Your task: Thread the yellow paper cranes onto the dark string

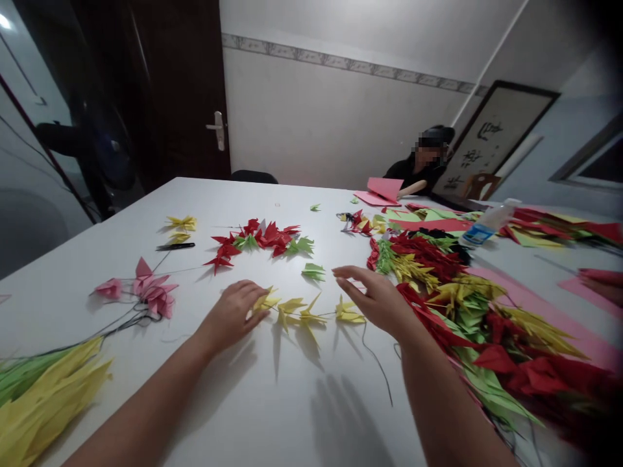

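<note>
A row of yellow folded paper cranes [291, 312] threaded on a dark string lies across the white table in front of me. The fingers and thumb of my left hand [233, 311] close on the crane at the row's left end. My right hand [367, 295] hovers by the row's right end, thumb and fingers apart, with nothing visible between them. Just left of its fingertips sits a green paper crane [313, 272]. From the rightmost yellow crane [349, 311] a loose string [379, 364] trails toward me.
Red and green cranes [272, 238] curve beyond my hands. Pink cranes [154, 292], a dark slim tool [176, 246] and a yellow-green bundle [58, 395] lie left. Right are heaped cranes [428, 253] and a plastic bottle [489, 224]. Another person [418, 165] handles pink paper [382, 191].
</note>
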`<state>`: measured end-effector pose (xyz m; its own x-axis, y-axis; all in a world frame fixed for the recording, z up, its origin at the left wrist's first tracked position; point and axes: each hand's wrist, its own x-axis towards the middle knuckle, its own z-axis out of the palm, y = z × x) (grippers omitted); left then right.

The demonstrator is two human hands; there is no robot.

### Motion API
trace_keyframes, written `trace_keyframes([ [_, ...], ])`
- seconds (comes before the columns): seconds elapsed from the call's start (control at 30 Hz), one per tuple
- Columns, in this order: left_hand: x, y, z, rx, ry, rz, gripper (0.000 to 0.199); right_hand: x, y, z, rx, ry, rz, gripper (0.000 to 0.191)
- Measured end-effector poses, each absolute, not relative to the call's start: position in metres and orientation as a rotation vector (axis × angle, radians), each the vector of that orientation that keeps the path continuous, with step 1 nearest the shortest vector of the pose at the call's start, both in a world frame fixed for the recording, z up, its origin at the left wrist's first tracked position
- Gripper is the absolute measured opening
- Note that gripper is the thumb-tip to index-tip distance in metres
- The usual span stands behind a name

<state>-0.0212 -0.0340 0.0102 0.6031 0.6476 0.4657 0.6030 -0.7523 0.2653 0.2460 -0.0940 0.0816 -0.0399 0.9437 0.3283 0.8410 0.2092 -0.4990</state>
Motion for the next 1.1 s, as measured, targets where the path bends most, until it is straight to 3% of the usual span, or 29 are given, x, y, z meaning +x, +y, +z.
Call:
trace_keyframes([
  [0.2,0.015,-0.031,0.010,2.823,0.954,0.535,0.048,0.299,-0.111,0.012,-1.723,-1.573,0.177,0.038],
  [0.33,0.028,-0.027,0.012,2.759,0.896,0.454,0.038,0.303,-0.115,-0.010,-1.626,-1.647,0.162,0.051],
  [0.5,0.033,-0.025,0.005,2.717,0.928,0.471,0.013,0.302,-0.115,-0.013,-1.670,-1.618,0.181,0.045],
  [0.73,0.021,-0.019,-0.003,2.548,0.927,0.485,0.019,0.295,-0.114,-0.013,-1.711,-1.656,0.253,0.037],
  [1.0,0.016,-0.022,0.012,2.667,0.851,0.462,0.019,0.282,-0.111,-0.012,-1.549,-1.913,0.188,0.057],
  [1.1,0.023,-0.031,0.017,2.734,0.859,0.553,0.035,0.274,-0.114,-0.007,-1.538,-2.017,0.014,0.057],
])
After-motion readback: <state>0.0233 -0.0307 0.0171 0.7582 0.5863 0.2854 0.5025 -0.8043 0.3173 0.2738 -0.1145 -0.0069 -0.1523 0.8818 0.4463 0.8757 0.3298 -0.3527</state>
